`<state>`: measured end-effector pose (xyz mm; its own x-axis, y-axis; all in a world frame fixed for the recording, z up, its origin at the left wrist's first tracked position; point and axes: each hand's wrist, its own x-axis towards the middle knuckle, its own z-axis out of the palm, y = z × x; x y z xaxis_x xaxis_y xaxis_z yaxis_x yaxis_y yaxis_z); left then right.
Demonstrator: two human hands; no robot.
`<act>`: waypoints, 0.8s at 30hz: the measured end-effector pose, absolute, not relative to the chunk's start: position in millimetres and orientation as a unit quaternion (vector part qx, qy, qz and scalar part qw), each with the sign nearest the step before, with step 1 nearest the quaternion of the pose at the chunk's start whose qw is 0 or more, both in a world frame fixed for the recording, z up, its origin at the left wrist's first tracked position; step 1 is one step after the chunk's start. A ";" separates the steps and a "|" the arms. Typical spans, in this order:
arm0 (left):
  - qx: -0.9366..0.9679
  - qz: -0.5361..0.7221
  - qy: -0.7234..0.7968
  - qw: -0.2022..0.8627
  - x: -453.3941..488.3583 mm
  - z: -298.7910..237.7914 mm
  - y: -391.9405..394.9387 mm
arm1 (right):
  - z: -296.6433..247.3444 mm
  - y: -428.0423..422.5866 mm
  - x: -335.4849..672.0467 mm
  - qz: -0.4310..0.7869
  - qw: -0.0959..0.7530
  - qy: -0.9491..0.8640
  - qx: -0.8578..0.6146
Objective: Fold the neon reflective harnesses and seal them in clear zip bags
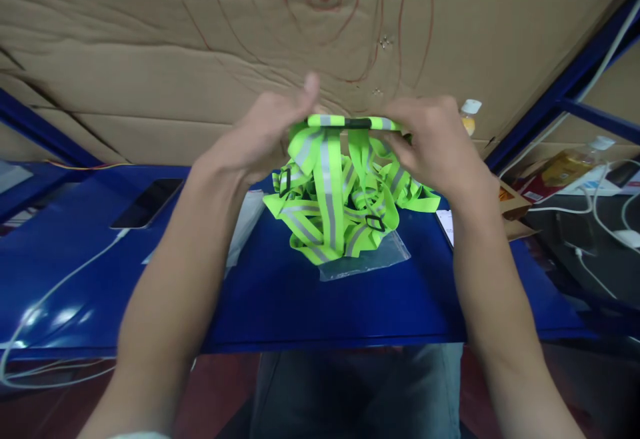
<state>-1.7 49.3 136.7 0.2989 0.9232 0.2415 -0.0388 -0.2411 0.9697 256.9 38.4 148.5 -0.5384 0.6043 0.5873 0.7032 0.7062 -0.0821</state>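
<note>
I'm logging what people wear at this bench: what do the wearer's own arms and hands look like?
The left hand and right hand are gloveless, and no watch or bracelet shows at either wrist. Both forearms are bare. A pale edge, probably a sleeve, shows low on the left arm. The fingers are too blurred or hidden to check for rings.

The reflective straps (330,209) look like cloth with smooth, faintly shiny stripes (327,176); the buckles (375,223) look like plastic. Clear, thin plastic makes the bag (367,266) — the tabletop (300,312) is smooth and glossy, the cardboard panel (150,82) matt and creased.
</note>
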 end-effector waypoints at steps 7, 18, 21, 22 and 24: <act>0.632 0.491 0.348 0.488 3.3 138.9 49.5 | 146.3 37.3 248.9 0.015 0.333 -0.885 -0.325; 0.691 0.545 0.303 0.366 17.5 128.2 44.1 | 142.3 50.5 262.9 0.217 0.336 -0.852 -0.338; 0.721 0.542 0.285 0.324 19.0 126.6 45.9 | 144.7 49.0 263.5 0.207 0.329 -0.858 -0.336; 0.731 0.530 0.292 0.314 18.2 126.6 46.3 | 145.4 48.9 264.0 0.199 0.337 -0.856 -0.337; 0.752 0.491 0.321 0.300 15.1 126.4 47.5 | 146.4 48.8 264.8 0.180 0.364 -0.848 -0.340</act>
<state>15.1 47.5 126.4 0.3108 0.7779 0.5461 0.1888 -0.6137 0.7667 264.8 48.8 146.4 -0.5042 0.7074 0.4954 0.4455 0.7045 -0.5524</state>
